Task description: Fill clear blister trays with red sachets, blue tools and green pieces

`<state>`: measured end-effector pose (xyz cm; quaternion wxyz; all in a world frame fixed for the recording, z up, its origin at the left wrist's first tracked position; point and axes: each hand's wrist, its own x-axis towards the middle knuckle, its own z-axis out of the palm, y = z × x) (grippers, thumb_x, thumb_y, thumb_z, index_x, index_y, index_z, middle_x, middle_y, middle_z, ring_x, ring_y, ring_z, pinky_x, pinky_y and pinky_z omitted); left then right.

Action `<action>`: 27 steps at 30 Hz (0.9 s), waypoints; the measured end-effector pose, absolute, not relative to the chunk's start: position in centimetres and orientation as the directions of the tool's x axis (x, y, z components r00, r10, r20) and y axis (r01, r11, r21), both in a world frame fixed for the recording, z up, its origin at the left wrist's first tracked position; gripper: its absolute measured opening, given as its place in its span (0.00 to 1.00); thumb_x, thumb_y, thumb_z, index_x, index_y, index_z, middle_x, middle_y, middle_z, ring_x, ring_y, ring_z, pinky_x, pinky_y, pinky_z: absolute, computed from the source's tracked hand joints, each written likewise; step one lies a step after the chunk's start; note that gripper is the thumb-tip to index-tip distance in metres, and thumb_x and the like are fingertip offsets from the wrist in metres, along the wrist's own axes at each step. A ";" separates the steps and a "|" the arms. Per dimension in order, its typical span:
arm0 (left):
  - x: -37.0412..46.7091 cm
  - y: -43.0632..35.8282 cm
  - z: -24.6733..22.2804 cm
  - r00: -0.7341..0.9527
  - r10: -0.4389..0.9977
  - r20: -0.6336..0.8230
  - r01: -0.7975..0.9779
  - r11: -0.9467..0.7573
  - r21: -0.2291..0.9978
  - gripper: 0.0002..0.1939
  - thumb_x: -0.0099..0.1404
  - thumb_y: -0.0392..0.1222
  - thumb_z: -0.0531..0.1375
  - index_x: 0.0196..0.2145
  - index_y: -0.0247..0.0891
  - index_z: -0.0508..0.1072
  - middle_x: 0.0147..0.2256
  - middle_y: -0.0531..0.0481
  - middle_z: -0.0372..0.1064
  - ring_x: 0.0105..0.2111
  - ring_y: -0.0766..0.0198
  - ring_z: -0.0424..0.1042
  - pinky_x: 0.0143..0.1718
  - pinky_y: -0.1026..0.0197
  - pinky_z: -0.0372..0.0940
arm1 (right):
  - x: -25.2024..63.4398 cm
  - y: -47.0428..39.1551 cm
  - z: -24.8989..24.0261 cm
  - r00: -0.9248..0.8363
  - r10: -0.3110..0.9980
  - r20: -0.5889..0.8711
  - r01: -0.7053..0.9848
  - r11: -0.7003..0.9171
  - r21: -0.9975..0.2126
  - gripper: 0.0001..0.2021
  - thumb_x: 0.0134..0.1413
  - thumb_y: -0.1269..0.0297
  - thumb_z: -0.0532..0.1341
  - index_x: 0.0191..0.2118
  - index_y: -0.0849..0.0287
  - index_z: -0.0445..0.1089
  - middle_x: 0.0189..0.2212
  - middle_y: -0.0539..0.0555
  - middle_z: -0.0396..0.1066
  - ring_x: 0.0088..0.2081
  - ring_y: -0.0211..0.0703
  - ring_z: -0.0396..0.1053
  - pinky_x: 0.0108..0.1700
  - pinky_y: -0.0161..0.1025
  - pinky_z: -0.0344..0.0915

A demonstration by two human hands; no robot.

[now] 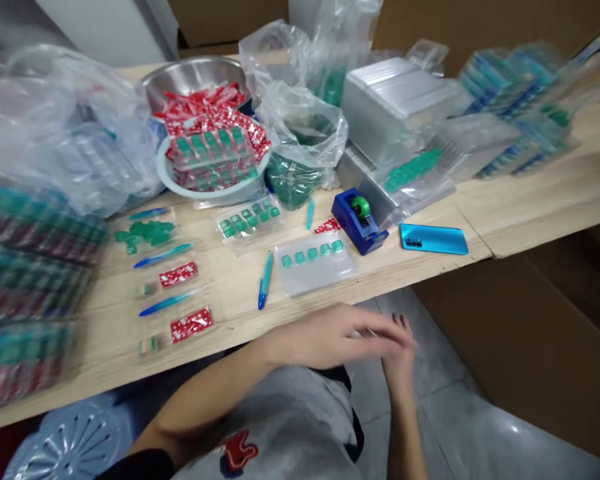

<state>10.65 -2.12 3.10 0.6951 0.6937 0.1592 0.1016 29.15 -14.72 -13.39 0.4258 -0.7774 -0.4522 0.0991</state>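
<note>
My left hand (337,337) reaches across in front of my body, just off the table's front edge. Its fingers are stretched out with a gap between them, and nothing shows in them. Behind its fingertips is my right hand (399,353), partly covered, so its fingers cannot be read fully. The two hands overlap; I cannot tell whether they touch. Nearest on the table lies a clear plastic tray (313,277) with a row of green cubes (313,254). A blue-green pen (265,280) lies left of it, and a blue tape dispenser (359,223) with green tape stands behind its right side.
A blue phone (433,239) lies at right. Filled clear packs (173,330) lie at left beside blurred stacks of packs (25,267). Behind stand a bowl (215,195) of red packets, a bag of green pieces (293,177) and stacked clear trays (380,100). A blue stool (75,440) is below.
</note>
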 end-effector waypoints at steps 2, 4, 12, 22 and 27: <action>7.9 -0.2 2.8 0.775 0.609 -0.169 0.391 -0.253 0.885 0.13 0.69 0.44 0.52 0.44 0.39 0.74 0.46 0.46 0.74 0.47 0.59 0.71 0.52 0.56 0.63 | 28.8 -14.0 -13.9 0.613 0.750 0.246 0.582 -0.219 -0.783 0.16 0.61 0.50 0.57 0.41 0.59 0.73 0.45 0.61 0.72 0.49 0.53 0.70 0.52 0.56 0.67; 6.3 1.6 1.7 0.651 0.701 -0.291 0.665 -0.341 0.664 0.10 0.68 0.43 0.55 0.40 0.38 0.74 0.40 0.46 0.74 0.41 0.57 0.72 0.46 0.55 0.63 | 28.5 -13.2 -13.4 0.632 0.731 0.255 0.546 -0.187 -0.816 0.17 0.61 0.51 0.56 0.41 0.59 0.73 0.43 0.62 0.73 0.48 0.53 0.71 0.53 0.57 0.66; 6.3 5.0 -1.0 0.610 0.592 -0.526 0.755 -0.234 0.612 0.06 0.61 0.42 0.60 0.31 0.38 0.69 0.25 0.56 0.64 0.26 0.67 0.65 0.28 0.66 0.56 | 24.5 -6.5 -10.7 0.461 0.867 0.191 0.294 0.054 -0.954 0.27 0.59 0.51 0.59 0.61 0.56 0.60 0.57 0.64 0.67 0.56 0.49 0.69 0.56 0.52 0.68; 6.1 5.4 -1.0 0.637 0.539 -0.551 0.715 -0.145 0.684 0.05 0.61 0.39 0.55 0.28 0.37 0.66 0.20 0.57 0.60 0.22 0.69 0.62 0.25 0.67 0.56 | 22.4 -3.6 -11.2 0.375 0.926 0.054 0.128 0.006 -0.992 0.49 0.43 0.46 0.69 0.67 0.61 0.49 0.67 0.66 0.50 0.68 0.56 0.50 0.69 0.57 0.46; 6.2 5.4 -1.5 0.634 0.561 -0.533 0.711 -0.151 0.687 0.07 0.60 0.42 0.58 0.28 0.37 0.67 0.23 0.56 0.63 0.24 0.68 0.62 0.26 0.66 0.55 | 22.2 -3.7 -11.1 0.354 0.934 0.039 0.110 -0.001 -0.994 0.51 0.43 0.46 0.69 0.68 0.60 0.45 0.68 0.65 0.47 0.69 0.54 0.48 0.69 0.56 0.45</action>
